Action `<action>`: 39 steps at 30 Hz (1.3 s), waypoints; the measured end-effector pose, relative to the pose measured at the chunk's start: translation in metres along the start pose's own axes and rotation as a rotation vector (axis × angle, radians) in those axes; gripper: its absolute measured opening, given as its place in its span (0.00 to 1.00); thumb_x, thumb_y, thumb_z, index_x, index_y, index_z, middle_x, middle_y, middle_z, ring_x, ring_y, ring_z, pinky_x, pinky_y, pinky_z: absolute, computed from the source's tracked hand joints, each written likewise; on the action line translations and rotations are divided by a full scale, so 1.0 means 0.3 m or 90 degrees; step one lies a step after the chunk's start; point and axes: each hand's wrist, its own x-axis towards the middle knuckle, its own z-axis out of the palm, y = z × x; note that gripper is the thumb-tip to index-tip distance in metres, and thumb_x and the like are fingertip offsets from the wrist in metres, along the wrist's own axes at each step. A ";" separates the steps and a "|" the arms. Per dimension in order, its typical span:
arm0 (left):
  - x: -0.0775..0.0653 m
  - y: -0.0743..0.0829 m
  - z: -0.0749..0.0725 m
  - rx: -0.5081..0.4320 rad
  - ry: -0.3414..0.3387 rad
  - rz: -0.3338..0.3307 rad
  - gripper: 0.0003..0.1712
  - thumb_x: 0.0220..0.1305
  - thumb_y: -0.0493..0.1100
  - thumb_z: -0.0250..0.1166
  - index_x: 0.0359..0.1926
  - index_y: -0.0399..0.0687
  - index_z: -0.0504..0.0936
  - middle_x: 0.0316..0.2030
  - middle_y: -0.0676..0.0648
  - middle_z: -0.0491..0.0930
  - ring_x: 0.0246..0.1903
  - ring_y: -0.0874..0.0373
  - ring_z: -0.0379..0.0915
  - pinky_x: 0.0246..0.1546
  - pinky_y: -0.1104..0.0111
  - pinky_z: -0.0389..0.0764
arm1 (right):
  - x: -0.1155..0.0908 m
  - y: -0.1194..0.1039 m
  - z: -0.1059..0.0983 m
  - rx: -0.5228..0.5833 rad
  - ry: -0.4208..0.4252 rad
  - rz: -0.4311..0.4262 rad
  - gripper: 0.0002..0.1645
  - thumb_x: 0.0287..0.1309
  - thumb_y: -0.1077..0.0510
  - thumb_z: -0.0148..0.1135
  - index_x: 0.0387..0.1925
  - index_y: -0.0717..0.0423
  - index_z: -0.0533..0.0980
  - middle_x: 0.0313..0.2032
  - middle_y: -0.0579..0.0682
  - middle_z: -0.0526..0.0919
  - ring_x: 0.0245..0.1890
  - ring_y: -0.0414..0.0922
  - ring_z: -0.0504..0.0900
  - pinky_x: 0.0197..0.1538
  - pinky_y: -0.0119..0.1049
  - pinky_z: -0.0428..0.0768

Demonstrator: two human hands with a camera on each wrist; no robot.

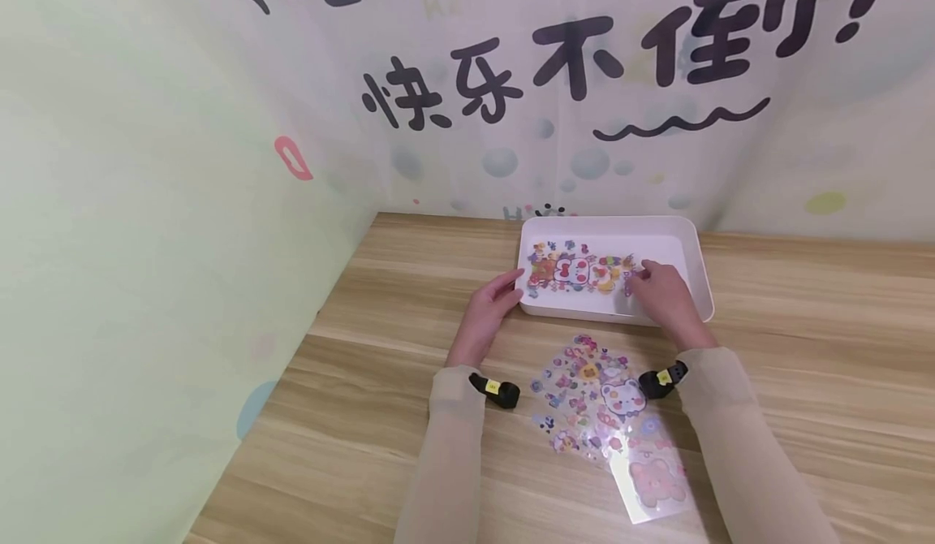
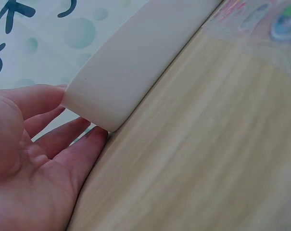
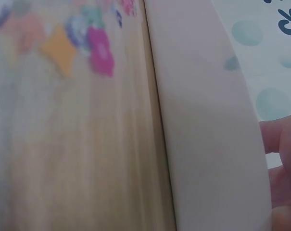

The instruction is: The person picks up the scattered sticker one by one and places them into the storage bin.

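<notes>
A white tray [image 1: 675, 243] stands against the back wall, with a sheet of cartoon stickers [image 1: 573, 271] lying lengthwise inside. My left hand [image 1: 488, 313] is at the tray's left end. In the left wrist view its fingers [image 2: 70, 137] stretch out to the tray's corner, one at the rim and others low by the table. My right hand [image 1: 666, 296] reaches over the front wall into the tray and pinches the right end of the sticker sheet. In the right wrist view the tray wall hides most of its fingers [image 3: 282, 144].
Between my forearms, loose clear sticker sheets [image 1: 577, 402] overlap on the wood-grain table [image 1: 365, 414]. One, with a pink bear [image 1: 657, 481], lies closest to me and reflects light. A printed wall cloth [image 1: 475, 162] hangs right behind the tray; another covers the left side.
</notes>
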 end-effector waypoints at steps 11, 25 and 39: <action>0.000 0.000 -0.003 -0.004 0.001 0.001 0.20 0.61 0.45 0.58 0.55 0.61 0.73 0.56 0.58 0.68 0.56 0.64 0.63 0.54 0.71 0.67 | -0.008 -0.003 0.006 -0.021 0.006 0.007 0.36 0.63 0.48 0.42 0.62 0.71 0.52 0.57 0.71 0.55 0.53 0.62 0.58 0.56 0.57 0.63; 0.005 -0.002 -0.003 0.005 -0.002 -0.006 0.19 0.62 0.44 0.56 0.54 0.64 0.73 0.56 0.60 0.67 0.56 0.65 0.62 0.53 0.72 0.68 | -0.008 -0.001 0.000 -0.024 -0.002 0.011 0.38 0.62 0.46 0.42 0.63 0.72 0.52 0.59 0.73 0.51 0.57 0.65 0.54 0.58 0.59 0.59; 0.003 -0.007 0.004 -0.003 0.002 -0.001 0.19 0.61 0.45 0.57 0.54 0.63 0.74 0.56 0.58 0.68 0.54 0.65 0.65 0.52 0.71 0.69 | -0.002 0.002 -0.003 -0.005 0.048 -0.005 0.35 0.62 0.47 0.41 0.63 0.67 0.56 0.58 0.69 0.56 0.57 0.63 0.57 0.55 0.57 0.63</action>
